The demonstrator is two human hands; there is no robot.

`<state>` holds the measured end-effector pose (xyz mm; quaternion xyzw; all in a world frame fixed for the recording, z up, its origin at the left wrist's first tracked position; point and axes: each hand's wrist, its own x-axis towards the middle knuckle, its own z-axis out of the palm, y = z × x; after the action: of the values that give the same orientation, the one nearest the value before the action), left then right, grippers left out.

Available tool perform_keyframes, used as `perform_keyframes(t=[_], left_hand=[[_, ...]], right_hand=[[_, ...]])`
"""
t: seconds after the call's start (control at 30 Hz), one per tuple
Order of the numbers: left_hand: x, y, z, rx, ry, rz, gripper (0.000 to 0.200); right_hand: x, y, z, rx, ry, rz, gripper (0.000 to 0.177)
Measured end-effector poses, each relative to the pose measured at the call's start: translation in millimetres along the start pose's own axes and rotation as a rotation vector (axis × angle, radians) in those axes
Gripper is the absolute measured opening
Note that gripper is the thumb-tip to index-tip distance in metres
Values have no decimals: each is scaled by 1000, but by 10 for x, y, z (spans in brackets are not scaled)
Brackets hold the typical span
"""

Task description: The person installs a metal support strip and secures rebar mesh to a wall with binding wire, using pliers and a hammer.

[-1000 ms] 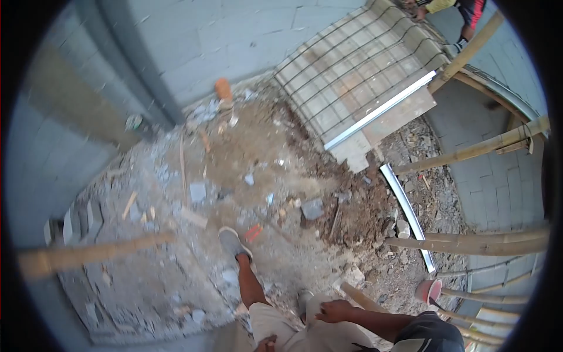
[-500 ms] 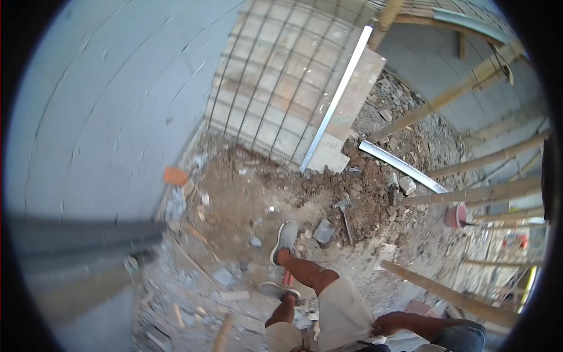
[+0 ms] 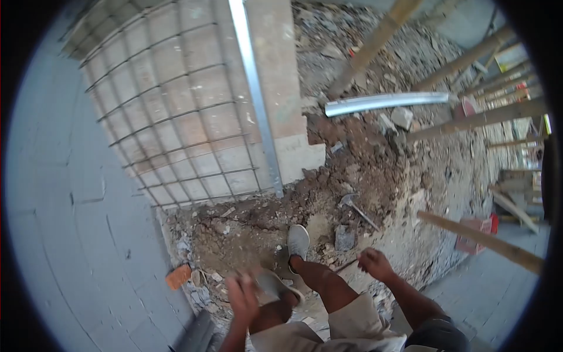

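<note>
I look down at my own legs and grey shoes point(image 3: 298, 240) on rubble and dirt. My left hand point(image 3: 242, 297) is blurred, low in the view beside my left knee, fingers spread and holding nothing. My right hand point(image 3: 375, 263) hangs out to the right above the ground, fingers loosely apart, also holding nothing. A hammer point(image 3: 356, 207) lies on the dirt mound ahead of my right hand. A grey stone block point(image 3: 344, 237) rests between my front shoe and that hand.
A wire mesh panel point(image 3: 170, 105) and a metal strip point(image 3: 256, 100) lean on the block wall at the left. A curved metal channel point(image 3: 384, 102) lies on rubble. Bamboo poles point(image 3: 481, 240) cross at the right. An orange brick piece point(image 3: 178, 276) lies by the wall.
The view has swung right and closer to the mesh panel and dirt mound. I have stepped forward. Both hands have come up from my shorts into the open.
</note>
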<state>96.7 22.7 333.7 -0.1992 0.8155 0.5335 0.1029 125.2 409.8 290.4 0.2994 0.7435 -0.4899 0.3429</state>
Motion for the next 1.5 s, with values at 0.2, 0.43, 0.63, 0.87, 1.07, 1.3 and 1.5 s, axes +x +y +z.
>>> perform_keyframes(t=[0.2,0.43,0.63,0.87,1.07,1.3,1.5], left_hand=[[2498,-254,838,6,-135,520,18],[3725,-637,1765,78,-30,880,14],[4003,-502,1908,-72,-93,912,9],[4289,-275,1783,532,-57,1513,8],[4444,-248,1807,771,-87,1699,12],[4566,-167,1869,863,-269,1670,13],[4532,-111,1810,869,-351,1683,8]], right_hand=[[1700,1264,128,-655,200,150,33],[2497,1842,83,-837,721,109,48],[2753,2232,46,-802,844,96,48],[2232,1614,93,-727,615,63,22],[2254,1319,355,-774,604,171,22],[2345,1055,328,-710,606,305,20],[2297,633,435,-730,626,283,20]])
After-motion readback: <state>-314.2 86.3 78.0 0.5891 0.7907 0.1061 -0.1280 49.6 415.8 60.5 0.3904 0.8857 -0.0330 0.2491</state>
